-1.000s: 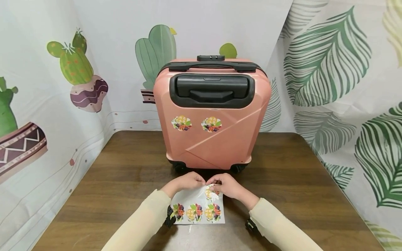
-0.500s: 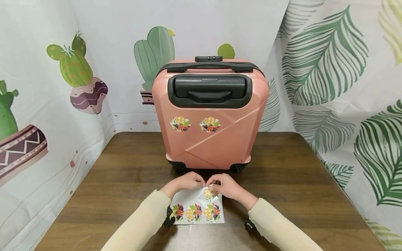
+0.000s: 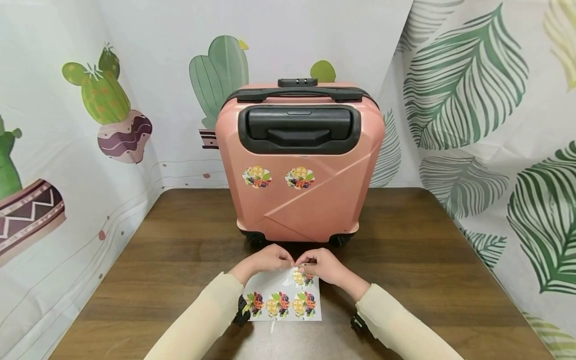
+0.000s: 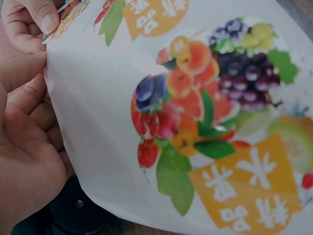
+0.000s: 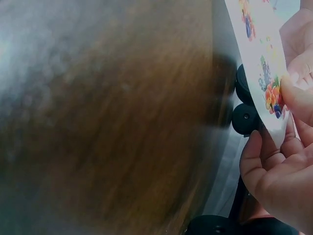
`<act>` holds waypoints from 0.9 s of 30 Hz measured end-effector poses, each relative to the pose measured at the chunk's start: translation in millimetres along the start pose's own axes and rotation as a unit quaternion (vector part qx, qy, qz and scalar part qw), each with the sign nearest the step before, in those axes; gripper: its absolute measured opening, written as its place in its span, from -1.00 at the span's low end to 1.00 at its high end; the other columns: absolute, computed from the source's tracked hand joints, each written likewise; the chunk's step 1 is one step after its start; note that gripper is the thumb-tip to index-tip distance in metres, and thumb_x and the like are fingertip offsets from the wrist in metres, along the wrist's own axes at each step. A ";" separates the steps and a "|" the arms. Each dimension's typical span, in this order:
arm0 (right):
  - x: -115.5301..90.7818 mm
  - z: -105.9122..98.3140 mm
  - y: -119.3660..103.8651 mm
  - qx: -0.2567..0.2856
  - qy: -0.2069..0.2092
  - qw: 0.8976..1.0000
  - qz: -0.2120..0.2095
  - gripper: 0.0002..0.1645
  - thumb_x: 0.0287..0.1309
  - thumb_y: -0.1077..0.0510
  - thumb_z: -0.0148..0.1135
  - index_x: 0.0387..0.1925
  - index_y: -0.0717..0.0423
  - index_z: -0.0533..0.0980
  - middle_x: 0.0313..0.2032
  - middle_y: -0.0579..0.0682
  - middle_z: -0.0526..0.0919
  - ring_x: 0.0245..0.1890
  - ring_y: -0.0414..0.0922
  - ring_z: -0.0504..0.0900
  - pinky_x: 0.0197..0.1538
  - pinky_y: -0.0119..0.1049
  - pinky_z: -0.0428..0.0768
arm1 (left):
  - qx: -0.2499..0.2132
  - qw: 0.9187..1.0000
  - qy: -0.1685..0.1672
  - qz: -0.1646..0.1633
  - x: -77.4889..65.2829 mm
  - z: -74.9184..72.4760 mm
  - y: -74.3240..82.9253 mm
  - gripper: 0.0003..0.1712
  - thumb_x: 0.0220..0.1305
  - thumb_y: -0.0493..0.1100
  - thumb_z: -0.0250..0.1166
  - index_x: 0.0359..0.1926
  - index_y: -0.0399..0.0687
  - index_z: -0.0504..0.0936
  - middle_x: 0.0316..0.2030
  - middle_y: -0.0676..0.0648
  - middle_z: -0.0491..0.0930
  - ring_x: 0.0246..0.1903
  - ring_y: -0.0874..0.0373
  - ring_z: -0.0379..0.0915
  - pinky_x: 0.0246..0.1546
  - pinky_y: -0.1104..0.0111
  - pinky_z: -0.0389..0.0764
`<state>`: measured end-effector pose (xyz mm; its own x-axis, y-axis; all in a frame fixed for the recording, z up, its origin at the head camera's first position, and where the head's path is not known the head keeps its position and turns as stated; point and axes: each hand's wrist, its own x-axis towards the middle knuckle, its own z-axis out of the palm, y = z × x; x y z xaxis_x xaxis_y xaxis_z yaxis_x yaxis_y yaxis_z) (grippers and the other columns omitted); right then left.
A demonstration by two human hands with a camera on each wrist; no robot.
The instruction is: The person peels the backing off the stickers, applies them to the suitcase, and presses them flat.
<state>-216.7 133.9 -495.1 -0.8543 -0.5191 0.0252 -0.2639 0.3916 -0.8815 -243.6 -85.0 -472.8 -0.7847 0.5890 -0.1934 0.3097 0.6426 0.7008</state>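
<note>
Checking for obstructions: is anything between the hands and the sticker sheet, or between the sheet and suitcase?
Nothing visible separates the left hand or right hand from the sticker sheet; both pinch its far edge. Toward the suitcase, only those hands stand between.

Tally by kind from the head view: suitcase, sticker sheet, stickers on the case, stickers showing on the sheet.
Suitcase: 1
Sticker sheet: 1
Suitcase stickers: 2
Sheet stickers, visible: 4
Total: 8
</note>
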 end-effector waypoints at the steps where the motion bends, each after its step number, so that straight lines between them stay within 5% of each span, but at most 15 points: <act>1: 0.3 0.1 -0.1 0.004 -0.001 1.000 0.003 -0.83 0.27 0.29 0.31 -0.15 0.30 0.71 -0.27 0.22 0.77 -0.43 -0.30 0.59 -0.32 -0.45 0.59 | 0.002 1.000 0.001 0.002 0.0 -0.1 -0.3 -0.75 0.34 -0.18 0.27 -0.16 -0.21 0.81 -0.21 -0.12 0.80 -0.39 0.37 0.40 -0.30 0.53 0.41; 17: 2.1 3.4 -3.7 -0.018 0.012 1.000 0.006 -0.89 0.27 0.27 0.33 -0.26 0.27 0.69 -0.38 0.15 0.73 -0.46 -0.23 0.56 -0.37 -0.42 0.55 | 0.023 0.999 0.011 0.040 -0.9 -1.5 -4.1 -0.78 0.34 -0.18 0.30 -0.20 -0.20 0.82 -0.28 -0.12 0.82 -0.43 0.43 0.43 -0.30 0.54 0.48; 27: 2.1 5.7 -3.2 -0.021 0.007 1.000 0.005 -0.89 0.30 0.26 0.31 -0.27 0.27 0.68 -0.37 0.15 0.72 -0.46 -0.26 0.52 -0.36 -0.43 0.54 | 0.035 0.999 0.023 0.032 -4.2 -1.0 0.0 -0.81 0.29 -0.15 0.37 -0.24 -0.16 0.84 -0.29 -0.09 0.82 -0.42 0.42 0.48 -0.32 0.52 0.51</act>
<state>-215.1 127.3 -494.9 -0.8629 -0.5048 0.0224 -0.2729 0.4283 -0.8615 -240.8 -87.9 -471.3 -0.7850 0.6084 -0.1169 0.3954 0.6373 0.6615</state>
